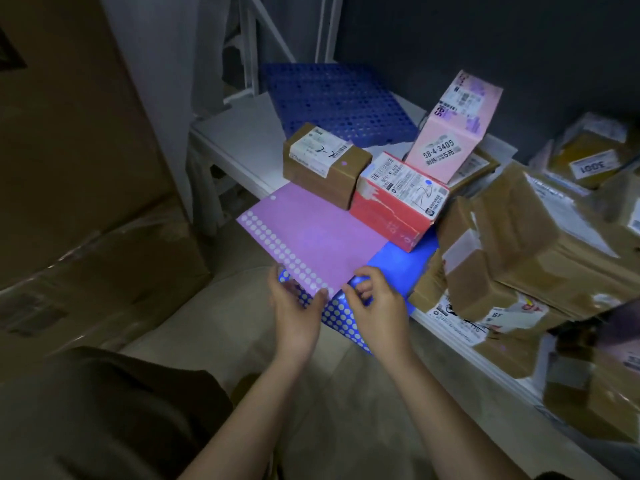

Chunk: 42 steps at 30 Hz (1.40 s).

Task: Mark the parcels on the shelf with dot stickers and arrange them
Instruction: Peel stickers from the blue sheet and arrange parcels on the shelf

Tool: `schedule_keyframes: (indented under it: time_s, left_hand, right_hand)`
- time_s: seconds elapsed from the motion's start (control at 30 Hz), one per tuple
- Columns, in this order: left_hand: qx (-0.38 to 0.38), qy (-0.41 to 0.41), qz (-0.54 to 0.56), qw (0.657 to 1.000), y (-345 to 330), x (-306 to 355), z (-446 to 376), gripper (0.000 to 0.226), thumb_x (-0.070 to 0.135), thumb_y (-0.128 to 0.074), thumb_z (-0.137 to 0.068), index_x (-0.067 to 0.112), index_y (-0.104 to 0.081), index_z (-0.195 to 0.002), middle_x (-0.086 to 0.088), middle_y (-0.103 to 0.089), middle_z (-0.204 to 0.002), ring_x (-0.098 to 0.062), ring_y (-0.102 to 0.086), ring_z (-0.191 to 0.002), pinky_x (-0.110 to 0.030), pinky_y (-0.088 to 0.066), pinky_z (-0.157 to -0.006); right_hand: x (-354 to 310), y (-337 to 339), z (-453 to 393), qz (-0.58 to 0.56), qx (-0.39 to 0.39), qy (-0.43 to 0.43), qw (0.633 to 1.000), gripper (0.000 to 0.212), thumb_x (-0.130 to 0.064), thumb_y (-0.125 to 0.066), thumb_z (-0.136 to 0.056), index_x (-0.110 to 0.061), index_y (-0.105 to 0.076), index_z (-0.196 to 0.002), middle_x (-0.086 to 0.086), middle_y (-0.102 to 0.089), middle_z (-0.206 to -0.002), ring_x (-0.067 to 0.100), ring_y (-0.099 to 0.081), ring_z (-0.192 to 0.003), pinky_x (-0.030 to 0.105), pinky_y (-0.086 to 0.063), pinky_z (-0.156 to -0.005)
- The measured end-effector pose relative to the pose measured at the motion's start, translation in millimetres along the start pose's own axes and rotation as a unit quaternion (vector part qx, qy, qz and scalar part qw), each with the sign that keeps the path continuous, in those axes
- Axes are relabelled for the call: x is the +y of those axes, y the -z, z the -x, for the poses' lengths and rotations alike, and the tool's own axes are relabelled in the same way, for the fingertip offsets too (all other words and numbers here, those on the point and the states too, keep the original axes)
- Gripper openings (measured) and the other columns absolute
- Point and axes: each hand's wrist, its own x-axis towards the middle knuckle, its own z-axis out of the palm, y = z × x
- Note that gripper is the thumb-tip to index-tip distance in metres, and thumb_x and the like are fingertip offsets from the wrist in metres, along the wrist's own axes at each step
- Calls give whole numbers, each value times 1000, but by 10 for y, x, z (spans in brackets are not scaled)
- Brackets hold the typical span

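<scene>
Two hands reach forward from bare forearms and meet at the near edge of a white shelf (242, 140). The left hand (294, 303) grips the near corner of a purple sheet of dot stickers (311, 233), thumb on top and fingers beneath. The right hand (377, 299) has its fingers curled, pinching at the sheet's edge just beside the left — what it pinches is too small to tell. A blue sheet of dot stickers (341, 317) lies under the purple one. Behind them on the shelf stand a brown cardboard parcel (325, 168), a red-and-white box parcel (398, 202) and a tilted pink box parcel (453, 126); a heap of taped brown parcels (519, 244) lies to the right.
</scene>
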Motion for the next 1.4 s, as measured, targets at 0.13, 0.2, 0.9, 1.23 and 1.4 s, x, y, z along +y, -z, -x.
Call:
schedule_keyframes:
  time_s: [0.13, 0.2, 0.9, 1.23, 1.4]
  left_hand:
    - [46, -168, -256, 951, 66, 9, -70, 42, 17, -74, -78, 22, -62, -118, -5, -42, -114, -17, -35, -105, -25, -25, -90]
    - [50, -234, -354, 904, 102, -3, -107, 31, 26, -73, -77, 27, -68, -108, -9, -48, -113, -23, -35, -102, -37, -31, -88]
    - [-54, -445, -435, 781, 202, 34, -389, 25, 36, -53, -85, 25, -75, -91, 7, -68, -89, -16, -51, -86, -29, -30, -73]
    - [-137, -388, -395, 821, 195, 71, -484, 25, 37, -54, -83, 23, -75, -83, 7, -68, -83, -23, -60, -73, -33, -47, -67]
    - [-144, -344, -335, 866, 168, 76, -477, 27, 39, -52, -84, 24, -75, -85, 10, -67, -85, -17, -58, -79, -32, -45, -74]
  right_hand:
    - [-59, -127, 22, -153, -3, -131, 980, 26, -11, -74, -81, -26, -54, -85, -12, -68, -71, -3, -64, -69, 11, -46, -68]
    - [-63, -202, 24, -219, 6, -172, 960, 30, -4, -73, -80, -27, -55, -84, -6, -71, -74, 5, -68, -73, 18, -50, -71]
    - [-77, -330, 10, -286, 23, -109, 952, 45, 6, -60, -88, -37, -58, -103, -12, -69, -78, 2, -65, -77, 16, -50, -78]
    - [-10, -287, -16, -244, 8, -84, 966, 42, -2, -64, -88, -27, -58, -122, 0, -73, -90, 6, -68, -82, 20, -51, -83]
    - [-32, -256, -35, -279, 13, -96, 955, 49, 1, -64, -86, -41, -55, -109, -9, -72, -79, 8, -68, -78, 23, -52, -81]
